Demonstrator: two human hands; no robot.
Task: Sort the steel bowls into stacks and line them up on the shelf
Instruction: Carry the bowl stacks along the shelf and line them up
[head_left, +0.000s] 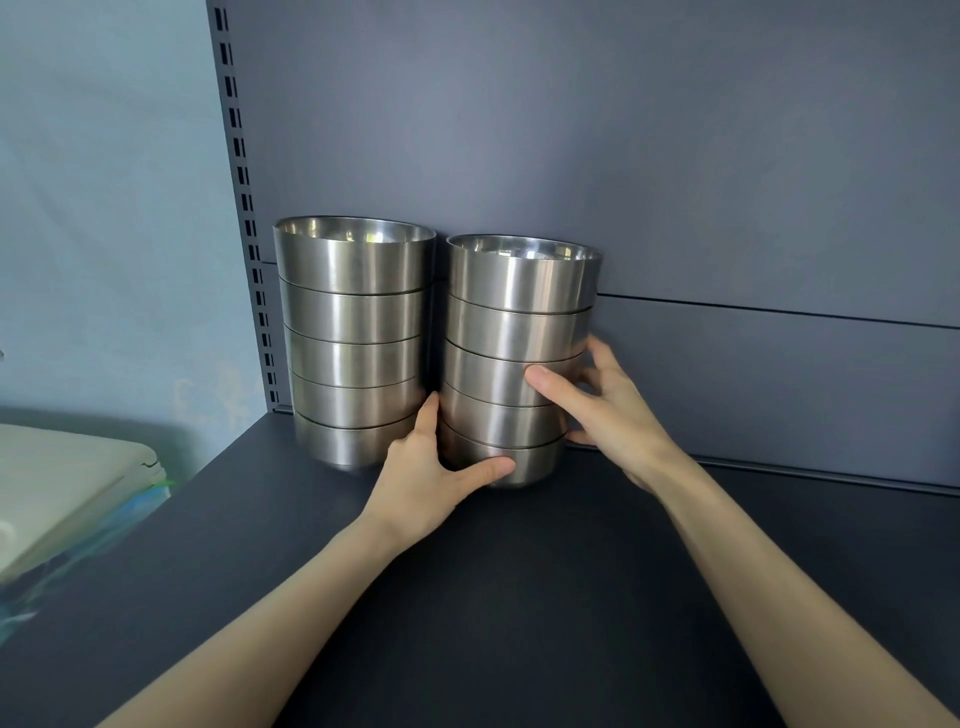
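Two stacks of several nested steel bowls stand side by side at the back left of the dark shelf (519, 597). The left stack (353, 332) stands alone by the slotted upright. The right stack (514, 332) is gripped from both sides. My left hand (426, 467) holds its bottom bowls, thumb across the front and fingers in the gap between the stacks. My right hand (602, 405) clasps its middle bowls from the right, thumb on the front and fingers behind.
The grey back panel (675, 182) rises right behind the stacks. A slotted metal upright (249, 228) marks the shelf's left end. Beyond it, lower left, lies a cream plastic lid (67, 483) on a container. To the right of the stacks the shelf runs on.
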